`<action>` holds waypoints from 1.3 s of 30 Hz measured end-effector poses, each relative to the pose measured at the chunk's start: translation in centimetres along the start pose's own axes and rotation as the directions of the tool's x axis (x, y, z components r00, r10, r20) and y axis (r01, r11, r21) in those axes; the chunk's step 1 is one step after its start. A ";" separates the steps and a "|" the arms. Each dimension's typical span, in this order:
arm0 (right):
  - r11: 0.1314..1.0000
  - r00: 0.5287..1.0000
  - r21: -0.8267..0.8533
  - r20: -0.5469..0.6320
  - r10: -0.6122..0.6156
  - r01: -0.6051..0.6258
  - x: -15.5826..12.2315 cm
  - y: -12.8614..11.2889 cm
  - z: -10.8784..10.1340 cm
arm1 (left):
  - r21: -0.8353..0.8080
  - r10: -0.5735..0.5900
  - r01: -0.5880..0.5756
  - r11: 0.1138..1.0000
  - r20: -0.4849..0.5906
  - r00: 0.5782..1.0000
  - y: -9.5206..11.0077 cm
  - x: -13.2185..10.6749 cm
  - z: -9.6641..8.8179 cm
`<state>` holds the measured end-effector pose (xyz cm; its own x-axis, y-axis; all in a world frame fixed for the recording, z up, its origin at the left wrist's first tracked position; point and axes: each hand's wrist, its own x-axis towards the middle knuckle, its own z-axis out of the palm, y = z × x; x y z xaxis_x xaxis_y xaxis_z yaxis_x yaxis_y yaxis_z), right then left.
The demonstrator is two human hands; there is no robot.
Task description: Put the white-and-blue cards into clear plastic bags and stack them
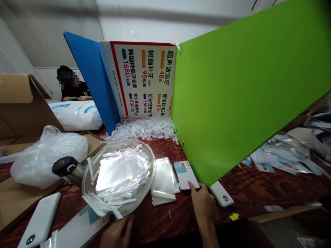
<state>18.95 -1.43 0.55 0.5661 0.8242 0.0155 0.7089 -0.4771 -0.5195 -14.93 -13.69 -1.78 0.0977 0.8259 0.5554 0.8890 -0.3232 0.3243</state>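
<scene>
My right hand (203, 203) rests on the dark wooden table (165, 213), its index finger stretched out and touching the near edge of a small white card stack (184, 175). Left of the cards lies a pile of clear plastic sleeves (163, 181). My left hand (117, 232) is low at the bottom edge, blurred, next to a clear bowl (119, 177) full of white strips; its fingers are smeared. A heap of small white tubes (143, 129) lies at the back between the boards.
A green board (240, 89), a blue board (90, 75) and a printed sign (144, 79) wall the workspace. Cardboard box (18, 103), plastic bags (46, 158), a black-capped bottle (66, 167) and a white power bank (40, 222) sit left. Another person sits far left.
</scene>
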 end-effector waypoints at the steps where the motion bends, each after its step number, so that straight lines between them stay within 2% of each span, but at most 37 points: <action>1: 1.000 1.000 -0.009 -0.001 0.002 -0.002 0.0 0.2 0.2 | -0.011 0.025 -0.025 1.000 0.018 1.000 2.2 1.3 1.7; 4: 0.998 0.999 -0.050 -0.022 -0.035 0.034 -0.3 0.8 0.7 | 0.055 0.155 -0.158 0.986 0.055 0.986 6.7 5.4 6.3; 6: 0.996 0.997 -0.067 -0.055 -0.060 0.057 -0.7 1.1 1.1 | 0.072 0.248 -0.252 0.965 0.056 0.967 7.8 7.1 8.5; 8: 0.996 0.993 -0.063 -0.096 -0.071 0.066 -1.2 1.3 1.4 | 0.033 0.291 -0.292 0.956 0.011 0.957 7.9 7.4 9.9; 11: 0.996 0.979 -0.019 -0.183 -0.094 0.092 -1.7 1.2 1.7 | -0.087 0.269 -0.276 0.957 -0.089 0.959 7.5 6.1 10.3; 13: 0.991 0.957 0.051 -0.271 -0.105 0.123 -1.8 1.1 1.6 | -0.171 0.257 -0.264 0.949 -0.066 0.964 7.3 5.1 9.3; 14: 0.986 0.946 0.100 -0.310 -0.098 0.135 -1.8 1.1 1.6 | -0.210 0.257 -0.254 0.944 -0.012 0.966 7.2 4.8 8.6; 15: 0.977 0.940 0.162 -0.333 -0.076 0.136 -1.8 1.1 1.5 | -0.241 0.241 -0.221 0.945 0.057 0.969 7.2 4.5 7.9; 17: 0.944 0.954 0.312 -0.300 -0.008 0.106 -1.7 1.3 1.2 | -0.234 0.121 -0.082 0.969 0.158 0.980 7.2 4.4 7.1; 20: 0.843 0.989 0.537 -0.139 0.042 0.040 -1.8 1.7 0.7 | -0.119 -0.139 0.153 0.981 0.123 0.983 7.0 4.6 7.8; 23: 0.772 0.999 0.635 -0.040 0.023 0.007 -2.3 2.1 0.1 | -0.148 -0.246 0.259 0.954 0.102 0.964 6.3 4.7 9.4; 25: 0.755 1.000 0.656 -0.011 0.016 -0.005 -2.7 2.3 -0.4 | -0.247 -0.314 0.352 0.903 0.181 0.932 5.8 4.8 9.6; 27: 0.714 1.000 0.700 0.028 -0.004 -0.017 -3.1 2.6 -0.8 | -0.344 -0.384 0.476 0.809 0.304 0.872 5.4 5.0 8.9; 29: 0.623 0.995 0.780 0.089 -0.036 -0.048 -3.4 3.2 -1.0 | -0.407 -0.442 0.584 0.702 0.392 0.806 5.2 5.3 7.8; 30: 0.568 0.991 0.820 0.123 -0.054 -0.071 -3.6 3.5 -1.0 | -0.431 -0.465 0.610 0.664 0.401 0.789 5.2 5.5 7.2; 31: 0.516 0.986 0.851 0.153 -0.066 -0.097 -3.7 4.0 -0.9 | -0.451 -0.477 0.611 0.650 0.383 0.791 5.1 5.6 6.8; 32: 0.474 0.982 0.872 0.178 -0.069 -0.125 -3.9 4.5 -0.9 | -0.463 -0.473 0.586 0.666 0.345 0.811 5.1 5.8 6.5; 34: 0.440 0.974 0.882 0.218 -0.061 -0.170 -4.1 5.6 -0.8 | -0.434 -0.415 0.484 0.760 0.250 0.875 5.1 5.9 6.3; 36: 0.457 0.966 0.867 0.250 -0.060 -0.196 -4.3 6.7 -0.9 | -0.336 -0.314 0.368 0.867 0.206 0.927 5.1 5.7 6.4; 39: 0.505 0.945 0.835 0.310 -0.101 -0.220 -4.5 8.2 -1.7 | -0.187 -0.186 0.221 0.957 0.185 0.965 5.1 4.8 6.5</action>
<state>22.94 -9.53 -2.36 0.3326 0.9221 -0.1978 -0.1176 -0.1675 -0.9788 -6.98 -8.40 -2.42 0.0113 0.9426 0.3337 0.7887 -0.2135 0.5765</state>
